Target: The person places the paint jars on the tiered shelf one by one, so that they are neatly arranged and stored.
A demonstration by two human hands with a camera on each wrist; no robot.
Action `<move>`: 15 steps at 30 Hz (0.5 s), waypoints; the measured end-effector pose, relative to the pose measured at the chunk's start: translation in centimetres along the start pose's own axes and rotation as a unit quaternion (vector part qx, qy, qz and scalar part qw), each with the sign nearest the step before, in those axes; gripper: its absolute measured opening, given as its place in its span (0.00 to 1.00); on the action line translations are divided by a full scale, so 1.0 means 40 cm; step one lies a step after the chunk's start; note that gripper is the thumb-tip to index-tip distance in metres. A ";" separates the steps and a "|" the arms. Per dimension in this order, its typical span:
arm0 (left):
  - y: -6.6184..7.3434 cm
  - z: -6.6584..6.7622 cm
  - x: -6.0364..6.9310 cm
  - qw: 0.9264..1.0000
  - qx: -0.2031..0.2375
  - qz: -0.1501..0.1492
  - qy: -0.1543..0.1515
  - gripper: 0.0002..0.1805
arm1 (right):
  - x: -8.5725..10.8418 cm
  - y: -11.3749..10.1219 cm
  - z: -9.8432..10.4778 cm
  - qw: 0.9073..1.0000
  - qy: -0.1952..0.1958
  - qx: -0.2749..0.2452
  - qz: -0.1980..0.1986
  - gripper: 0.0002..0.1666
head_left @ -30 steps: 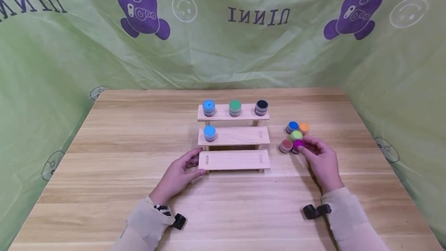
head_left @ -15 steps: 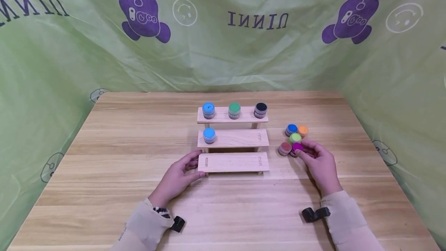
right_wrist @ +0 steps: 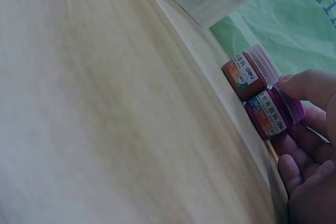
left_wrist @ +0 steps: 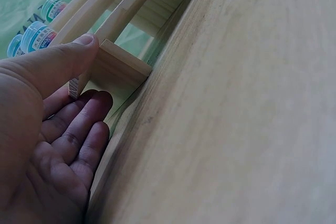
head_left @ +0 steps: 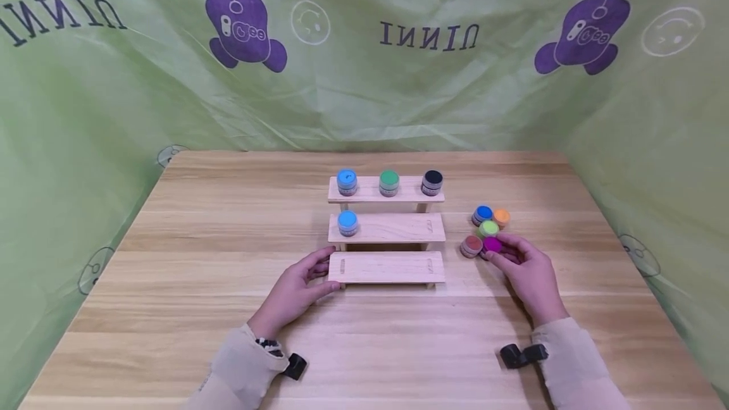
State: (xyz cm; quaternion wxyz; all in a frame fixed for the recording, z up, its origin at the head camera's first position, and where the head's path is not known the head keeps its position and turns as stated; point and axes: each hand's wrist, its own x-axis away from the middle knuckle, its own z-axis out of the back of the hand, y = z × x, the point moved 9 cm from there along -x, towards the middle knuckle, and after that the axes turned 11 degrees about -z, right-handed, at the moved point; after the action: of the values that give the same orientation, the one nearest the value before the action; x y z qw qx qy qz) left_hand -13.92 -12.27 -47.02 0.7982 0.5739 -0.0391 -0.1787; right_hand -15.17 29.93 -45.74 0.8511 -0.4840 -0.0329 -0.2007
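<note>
Purple-lidded jar (head_left: pixel 492 245), just beside a red-lidded jar (head_left: pixel 471 245), right of the stepped stand (head_left: pixel 393 228): right hand (head_left: pixel 529 276) pinches it between thumb and fingers; left hand (head_left: pixel 293 291) (thumb in front) grips the stand's lowest step (head_left: pixel 387 267).

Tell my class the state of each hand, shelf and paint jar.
Left hand, gripping the lowest shelf
Right hand, pinching the purple jar
Purple jar, lidded, pinched
Red-brown jar, lidded, upright
Light-green jar, upright
Dark-blue jar, upright
Orange jar, upright
Rear light-blue jar, upright
Front light-blue jar, upright
Green jar, upright
Black jar, upright
Top shelf, bearing three jars
Middle shelf, bearing one jar
Lowest shelf, gripped
</note>
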 end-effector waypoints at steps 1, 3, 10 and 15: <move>-0.002 -0.004 -0.001 1.000 0.001 0.000 -0.001 0.38 | 0.002 0.002 0.002 1.000 0.000 0.004 -0.001 0.38; -0.003 -0.012 -0.003 1.000 0.004 -0.003 -0.005 0.38 | 0.004 0.006 0.007 1.000 0.002 0.011 -0.001 0.39; -0.004 -0.014 -0.004 1.000 -0.008 -0.001 -0.005 0.38 | 0.006 0.006 0.010 1.000 0.003 0.017 0.001 0.38; -0.001 -0.001 -0.003 1.000 -0.014 -0.002 -0.002 0.38 | 0.000 -0.003 -0.005 1.000 0.000 0.016 0.003 0.38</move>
State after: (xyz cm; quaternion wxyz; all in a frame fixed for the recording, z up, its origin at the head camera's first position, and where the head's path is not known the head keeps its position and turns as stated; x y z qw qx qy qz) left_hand -14.02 -12.23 -47.05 0.8056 0.5626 -0.0368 -0.1822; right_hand -15.25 29.71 -45.74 0.8593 -0.4704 -0.0341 -0.1977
